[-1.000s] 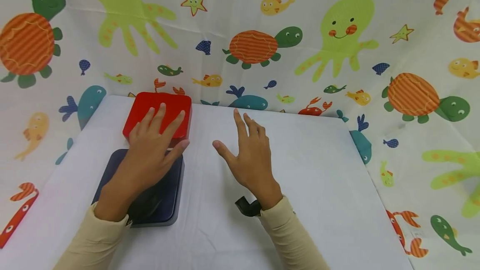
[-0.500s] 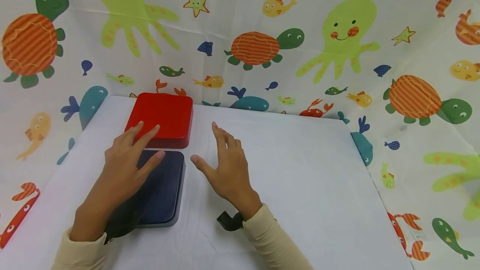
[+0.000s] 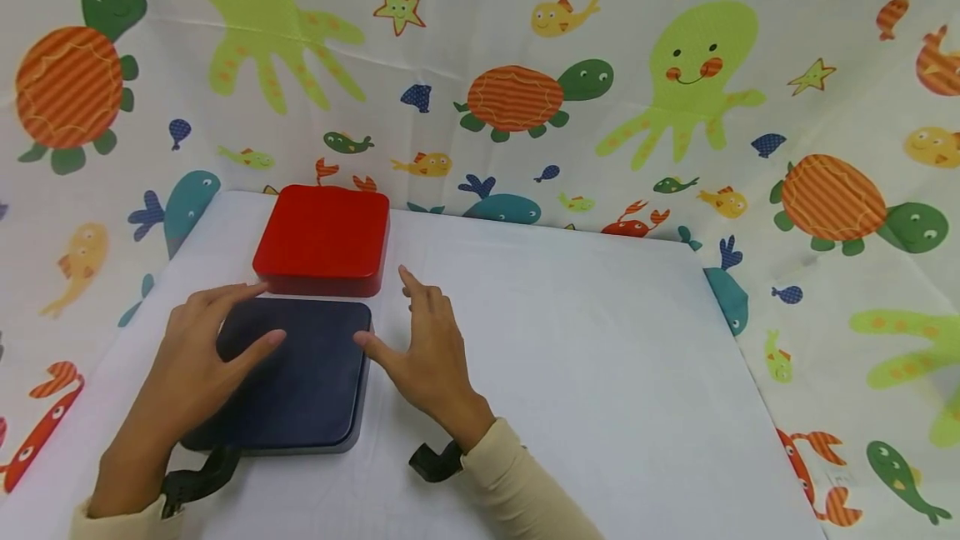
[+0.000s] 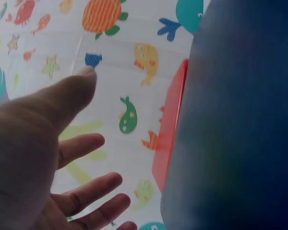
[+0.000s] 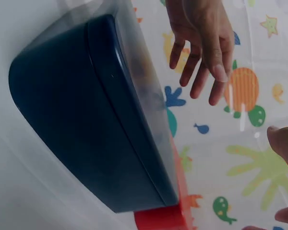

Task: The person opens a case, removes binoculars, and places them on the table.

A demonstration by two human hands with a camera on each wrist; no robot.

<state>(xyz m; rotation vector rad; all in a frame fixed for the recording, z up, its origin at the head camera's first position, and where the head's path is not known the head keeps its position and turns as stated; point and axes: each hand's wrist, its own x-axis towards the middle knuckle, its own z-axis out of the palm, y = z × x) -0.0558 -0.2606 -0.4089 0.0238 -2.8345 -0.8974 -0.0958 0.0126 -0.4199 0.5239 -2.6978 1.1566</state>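
A dark blue lidded box [image 3: 307, 382] lies flat on the white table, its lid on. Over its left side hovers my left hand [image 3: 191, 357], fingers spread and thumb out, holding nothing. My right hand [image 3: 423, 352] is beside the box's right edge, thumb pointing toward it, also holding nothing. In the right wrist view a gap shows between the left hand [image 5: 204, 48] and the blue box [image 5: 86, 115]. Just behind the blue box sits a red lidded box [image 3: 326, 232].
The white table [image 3: 585, 373] extends to the right of the boxes. A curtain [image 3: 450, 23] printed with sea animals hangs behind and along the sides. A dark strap mount [image 3: 198, 477] sits at the left wrist and another mount [image 3: 437, 462] at the right.
Both hands have moved left and nearer to me, from over the red box and the table down to either side of the blue box. The boxes have not moved.
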